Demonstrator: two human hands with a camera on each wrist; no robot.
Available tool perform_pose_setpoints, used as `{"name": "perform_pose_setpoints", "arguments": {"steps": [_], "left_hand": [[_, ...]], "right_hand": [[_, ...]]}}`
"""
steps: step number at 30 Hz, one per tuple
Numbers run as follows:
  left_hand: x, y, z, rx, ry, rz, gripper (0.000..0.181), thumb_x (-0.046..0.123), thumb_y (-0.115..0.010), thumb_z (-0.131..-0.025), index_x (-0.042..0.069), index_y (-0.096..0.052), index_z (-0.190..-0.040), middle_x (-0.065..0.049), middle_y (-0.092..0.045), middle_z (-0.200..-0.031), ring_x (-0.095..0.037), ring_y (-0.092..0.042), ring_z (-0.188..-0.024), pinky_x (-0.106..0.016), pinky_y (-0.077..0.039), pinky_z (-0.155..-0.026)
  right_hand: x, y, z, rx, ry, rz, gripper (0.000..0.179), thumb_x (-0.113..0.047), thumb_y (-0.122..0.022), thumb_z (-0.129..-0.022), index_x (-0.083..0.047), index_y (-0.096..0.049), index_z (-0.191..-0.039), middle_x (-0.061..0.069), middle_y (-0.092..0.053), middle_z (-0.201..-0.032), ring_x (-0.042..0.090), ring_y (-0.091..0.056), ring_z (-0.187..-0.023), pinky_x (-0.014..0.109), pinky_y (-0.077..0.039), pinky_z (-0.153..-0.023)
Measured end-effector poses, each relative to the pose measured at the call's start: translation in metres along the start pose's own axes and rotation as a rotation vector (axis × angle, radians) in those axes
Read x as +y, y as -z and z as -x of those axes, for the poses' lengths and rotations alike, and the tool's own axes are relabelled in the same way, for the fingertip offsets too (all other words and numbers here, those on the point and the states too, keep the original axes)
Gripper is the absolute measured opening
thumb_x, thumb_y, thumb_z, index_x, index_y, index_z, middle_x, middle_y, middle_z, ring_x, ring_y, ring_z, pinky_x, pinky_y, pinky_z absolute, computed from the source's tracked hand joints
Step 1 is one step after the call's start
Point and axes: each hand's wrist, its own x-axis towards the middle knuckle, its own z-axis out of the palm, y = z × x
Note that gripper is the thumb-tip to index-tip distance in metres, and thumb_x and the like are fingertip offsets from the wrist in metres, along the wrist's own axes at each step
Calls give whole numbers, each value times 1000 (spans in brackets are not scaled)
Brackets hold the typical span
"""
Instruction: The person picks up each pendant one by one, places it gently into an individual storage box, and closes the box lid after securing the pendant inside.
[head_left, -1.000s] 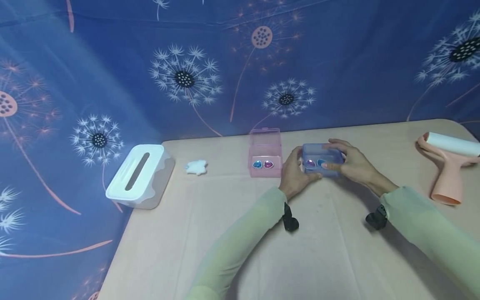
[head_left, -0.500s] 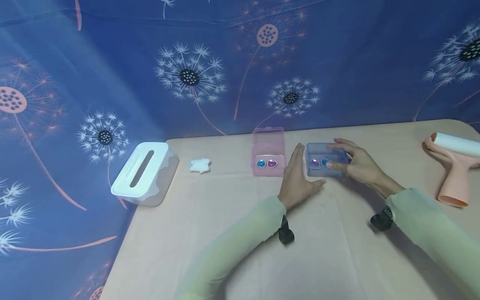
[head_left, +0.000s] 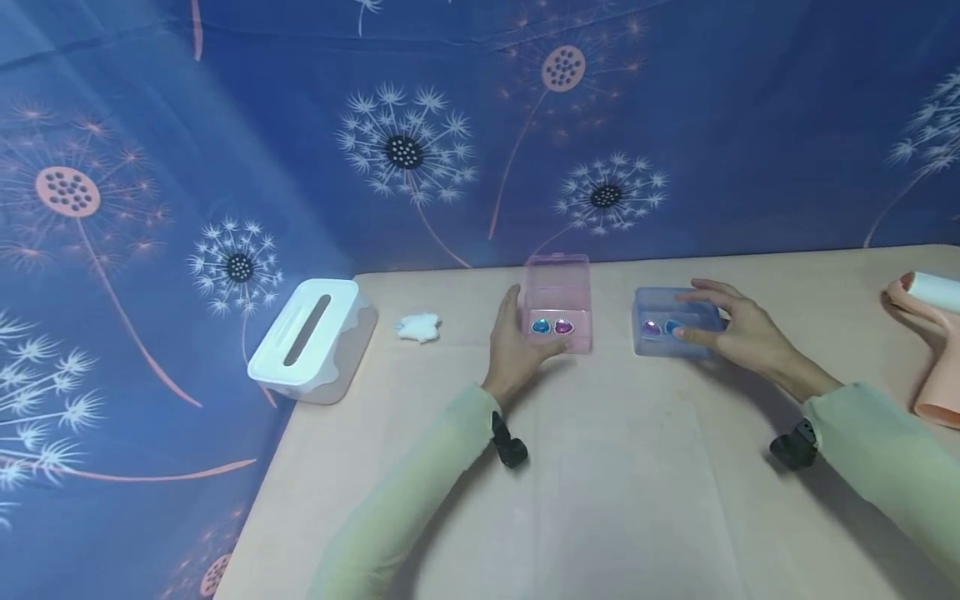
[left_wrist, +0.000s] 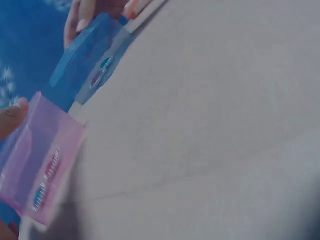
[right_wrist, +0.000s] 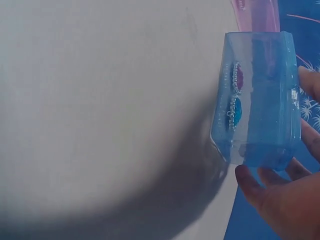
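Observation:
A translucent pink box (head_left: 558,293) stands on the table, its lid raised at the back. Inside lie a blue gem piece (head_left: 542,327) and a magenta gem piece (head_left: 564,327), both with silvery rims. My left hand (head_left: 516,354) is around its left side, fingers straight, thumb across the front. The left wrist view has the thumb (left_wrist: 12,117) at the pink box's upper corner. To the right, my right hand (head_left: 753,333) grips the right end of a translucent blue box (right_wrist: 267,120), thumb in front and fingers behind. A purple gem piece (right_wrist: 239,79) and a blue one (right_wrist: 235,112) show inside.
On the left stands a white tissue box (head_left: 307,337) with a slotted lid. Near it lies a small white puffy piece (head_left: 418,327). A peach-coloured lint roller (head_left: 933,333) is at the far right. Blue dandelion-print cloth (head_left: 465,125) hangs behind the table.
My left hand has left the blue box and moved left to the pink box. My right hand stays on the blue box. The head view has turned slightly left.

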Motion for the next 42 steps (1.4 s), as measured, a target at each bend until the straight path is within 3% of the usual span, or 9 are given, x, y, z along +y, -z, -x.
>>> {"name": "perform_pose_setpoints", "arguments": {"steps": [4, 11, 14, 21, 28, 35, 39, 42], "left_hand": [[-14, -4, -1, -13, 74, 98, 107, 19, -90, -65, 14, -28, -152, -12, -45, -148, -24, -45, -136, -34, -37, -115], [-23, -9, -4, -2, 17, 139, 98, 15, -89, -67, 13, -35, -149, -11, -52, -143, -23, -49, -133, -32, -39, -113], [-22, -9, -5, -5, 11, 148, 98, 14, -89, -66, 13, -35, -149, -12, -53, -142, -24, -50, -132, -32, -40, -113], [-20, -9, -6, 9, 6, 141, 98, 15, -89, -66, 11, -36, -148, -13, -54, -141, -24, -52, -130, -33, -42, -111], [-20, -10, -5, 9, 16, 129, 98, 17, -89, -66, 11, -36, -148, -12, -54, -141, -23, -53, -130, -32, -43, -110], [-19, -8, -5, 18, 1, 130, 99, 16, -90, -66, 9, -36, -148, -14, -51, -143, -24, -51, -132, -30, -42, -111], [-19, -8, -5, 20, 8, 112, 100, 18, -90, -66, 9, -35, -149, -14, -50, -145, -24, -51, -132, -29, -42, -111], [-20, -9, -5, 19, 12, 104, 101, 18, -90, -65, 10, -35, -149, -13, -51, -144, -24, -52, -131, -28, -43, -110]], "right_hand": [[-3, -1, 1, 26, 31, 58, 62, -37, -71, -87, -6, -50, -137, 17, -20, -160, 52, -24, -139, 71, -31, -104], [-35, 2, -7, 191, 194, 60, 52, -23, -67, -91, -5, -51, -137, 17, -32, -155, 46, -32, -139, 65, -37, -103], [-57, -2, -18, 204, 213, 12, 53, -24, -65, -92, -7, -49, -140, 15, -32, -155, 40, -32, -141, 60, -37, -107], [-94, -30, -49, 78, 63, -120, 59, -40, -53, -97, -14, -37, -148, 16, -30, -157, 40, -31, -142, 58, -33, -113], [-102, -58, -77, 14, -113, -335, 59, -32, -47, -100, -4, -31, -149, 26, -31, -153, 45, -37, -136, 56, -38, -111], [-97, -76, -97, 17, -218, -556, 57, -28, -40, -102, 2, -27, -149, 27, -33, -149, 40, -42, -130, 47, -40, -112], [-97, -79, -103, 38, -278, -725, 58, -25, -38, -102, -2, -19, -152, 25, -30, -152, 35, -42, -133, 43, -38, -115], [-98, -80, -105, 56, -304, -794, 63, -23, -39, -102, -7, -10, -154, 25, -29, -153, 28, -52, -123, 41, -41, -113]]}}
